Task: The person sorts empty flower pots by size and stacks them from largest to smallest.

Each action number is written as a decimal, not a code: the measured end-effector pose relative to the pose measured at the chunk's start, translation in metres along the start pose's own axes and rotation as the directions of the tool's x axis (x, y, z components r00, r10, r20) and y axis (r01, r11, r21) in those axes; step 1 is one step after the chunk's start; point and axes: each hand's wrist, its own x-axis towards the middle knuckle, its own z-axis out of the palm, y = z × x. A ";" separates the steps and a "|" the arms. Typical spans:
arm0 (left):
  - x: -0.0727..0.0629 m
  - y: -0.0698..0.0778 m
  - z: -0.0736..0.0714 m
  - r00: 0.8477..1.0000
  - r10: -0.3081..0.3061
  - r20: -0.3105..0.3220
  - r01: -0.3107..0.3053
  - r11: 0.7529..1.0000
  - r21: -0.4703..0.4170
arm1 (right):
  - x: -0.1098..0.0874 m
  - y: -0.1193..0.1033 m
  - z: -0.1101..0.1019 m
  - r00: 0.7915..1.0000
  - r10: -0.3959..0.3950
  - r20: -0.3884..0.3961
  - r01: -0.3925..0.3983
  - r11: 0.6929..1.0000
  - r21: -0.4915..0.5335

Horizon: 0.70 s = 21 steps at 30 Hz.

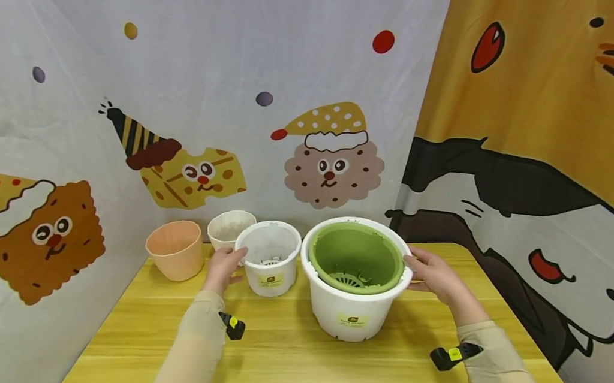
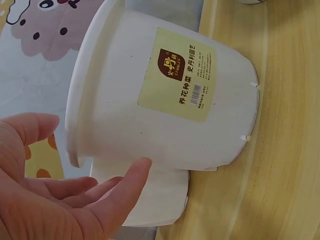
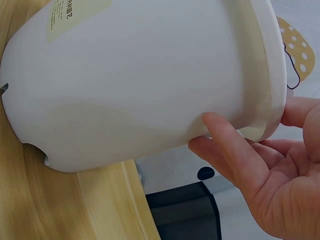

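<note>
A large white flower pot (image 1: 351,312) stands upright on the table, with a green flower pot (image 1: 358,253) nested inside it. My right hand (image 1: 433,275) holds the large pot's right rim, thumb at the edge and fingers under the lip against the wall (image 3: 150,90). To the left stands a smaller white flower pot (image 1: 273,279) with a label (image 2: 177,75) on its side. My left hand (image 1: 223,267) is at that pot's left rim, fingers extended along its side. In the left wrist view, the thumb stands slightly apart from the rim.
A peach flower pot (image 1: 174,253) stands at the table's left edge. A cream flower pot (image 1: 228,227) stands behind my left hand, close to the smaller white pot. Cartoon-printed curtains (image 1: 214,58) hang behind and beside the wooden table (image 1: 293,371).
</note>
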 end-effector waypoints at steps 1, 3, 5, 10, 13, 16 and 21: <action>0.000 0.000 0.000 1.000 0.000 0.004 0.000 1.000 0.002 | 0.000 0.000 0.000 1.000 0.003 -0.001 -0.003 1.000 0.001; 0.000 0.001 0.001 1.000 -0.003 0.012 0.003 1.000 0.004 | 0.000 -0.001 0.000 1.000 0.006 -0.002 -0.006 1.000 0.004; 0.000 0.001 0.002 1.000 -0.002 0.016 0.002 1.000 -0.001 | 0.000 -0.001 0.000 1.000 0.008 -0.001 -0.008 1.000 0.004; 0.000 0.001 0.005 1.000 0.000 0.015 0.000 1.000 -0.018 | -0.001 -0.001 0.000 1.000 0.008 0.002 -0.008 1.000 0.004; 0.000 0.001 0.006 1.000 0.006 0.010 -0.006 1.000 -0.025 | -0.001 -0.001 0.000 1.000 0.010 0.003 -0.010 1.000 0.009; 0.002 -0.001 0.007 1.000 0.018 0.010 -0.018 0.999 -0.033 | -0.001 -0.001 0.000 1.000 0.009 0.004 -0.009 1.000 0.012; 0.003 -0.003 0.009 0.999 0.037 0.008 -0.037 0.998 -0.053 | -0.002 -0.002 0.000 1.000 0.000 0.005 0.000 1.000 0.012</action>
